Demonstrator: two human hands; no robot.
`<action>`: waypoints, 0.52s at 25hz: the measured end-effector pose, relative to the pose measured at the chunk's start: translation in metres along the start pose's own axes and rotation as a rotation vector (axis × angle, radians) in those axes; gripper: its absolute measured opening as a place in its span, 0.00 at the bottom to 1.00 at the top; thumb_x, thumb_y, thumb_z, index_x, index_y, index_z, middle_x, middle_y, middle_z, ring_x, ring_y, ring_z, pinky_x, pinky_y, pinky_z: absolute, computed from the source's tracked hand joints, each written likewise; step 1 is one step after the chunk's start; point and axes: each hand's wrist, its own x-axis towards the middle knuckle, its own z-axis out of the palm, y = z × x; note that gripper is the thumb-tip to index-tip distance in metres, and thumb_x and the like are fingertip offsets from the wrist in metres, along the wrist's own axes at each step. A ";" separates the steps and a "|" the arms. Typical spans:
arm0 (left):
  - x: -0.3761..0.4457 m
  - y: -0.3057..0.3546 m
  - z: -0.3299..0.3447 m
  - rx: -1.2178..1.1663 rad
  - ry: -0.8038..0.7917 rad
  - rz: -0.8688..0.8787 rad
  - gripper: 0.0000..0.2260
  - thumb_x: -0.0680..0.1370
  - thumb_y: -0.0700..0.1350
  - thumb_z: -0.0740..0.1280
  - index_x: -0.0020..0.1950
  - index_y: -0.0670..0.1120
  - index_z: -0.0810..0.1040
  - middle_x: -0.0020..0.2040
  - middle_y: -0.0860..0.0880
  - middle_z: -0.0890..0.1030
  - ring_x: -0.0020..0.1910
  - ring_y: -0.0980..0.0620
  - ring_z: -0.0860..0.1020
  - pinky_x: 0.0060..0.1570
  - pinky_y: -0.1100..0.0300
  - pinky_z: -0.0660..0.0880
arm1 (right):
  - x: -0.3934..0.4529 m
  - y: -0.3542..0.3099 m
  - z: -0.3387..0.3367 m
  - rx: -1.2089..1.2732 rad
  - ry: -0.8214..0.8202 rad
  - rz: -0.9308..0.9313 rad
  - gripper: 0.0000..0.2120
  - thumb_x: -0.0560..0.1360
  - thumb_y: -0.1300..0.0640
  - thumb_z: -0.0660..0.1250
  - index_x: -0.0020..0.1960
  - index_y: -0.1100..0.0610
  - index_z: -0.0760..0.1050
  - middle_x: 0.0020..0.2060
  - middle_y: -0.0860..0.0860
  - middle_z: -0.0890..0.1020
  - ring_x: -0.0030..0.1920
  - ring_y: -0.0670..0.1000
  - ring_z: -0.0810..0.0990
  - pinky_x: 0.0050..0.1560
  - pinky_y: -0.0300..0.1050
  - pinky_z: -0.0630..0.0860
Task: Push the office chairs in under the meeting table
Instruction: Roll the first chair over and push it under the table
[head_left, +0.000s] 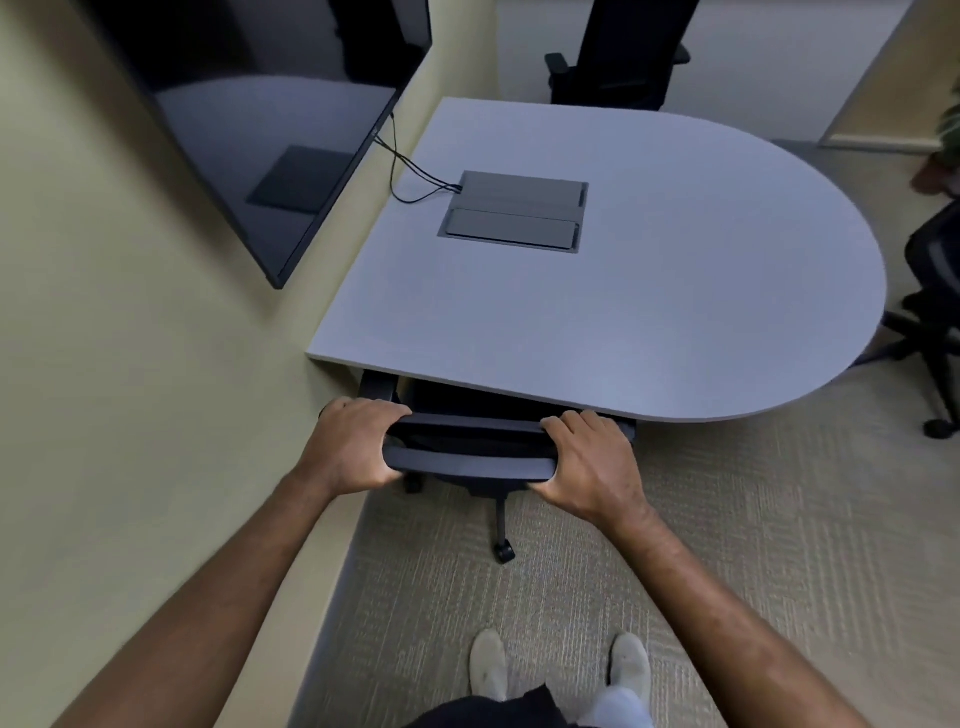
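Observation:
A black office chair stands at the near edge of the grey meeting table, its seat hidden under the tabletop. My left hand grips the left end of the chair's backrest top. My right hand grips the right end, fingers curled over the rim. One caster sticks out on the carpet. A second black chair stands at the table's far side. At the right, a third chair sits apart from the table's rounded end.
The wall on the left carries a dark screen, with cables running to a power box set in the tabletop. My feet stand on beige carpet behind the chair. A plant shows at the right edge.

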 end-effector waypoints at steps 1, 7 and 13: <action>0.004 -0.002 -0.003 -0.002 0.013 -0.001 0.30 0.65 0.63 0.72 0.67 0.57 0.78 0.59 0.58 0.83 0.58 0.49 0.81 0.57 0.50 0.70 | 0.004 0.000 0.000 0.002 -0.002 -0.003 0.40 0.67 0.22 0.62 0.61 0.54 0.80 0.47 0.49 0.83 0.49 0.54 0.81 0.54 0.54 0.78; 0.035 -0.037 -0.010 -0.025 0.015 0.055 0.31 0.65 0.62 0.72 0.67 0.53 0.80 0.59 0.54 0.85 0.58 0.46 0.82 0.59 0.47 0.73 | 0.036 -0.016 0.009 -0.025 -0.015 0.047 0.38 0.68 0.24 0.66 0.62 0.53 0.80 0.50 0.50 0.84 0.50 0.53 0.80 0.54 0.53 0.78; 0.062 -0.049 -0.015 -0.044 0.040 0.090 0.26 0.66 0.63 0.68 0.62 0.56 0.81 0.52 0.56 0.85 0.51 0.47 0.82 0.55 0.48 0.73 | 0.064 -0.010 0.010 -0.030 -0.025 0.081 0.34 0.69 0.26 0.67 0.58 0.53 0.80 0.46 0.49 0.82 0.47 0.53 0.78 0.51 0.52 0.75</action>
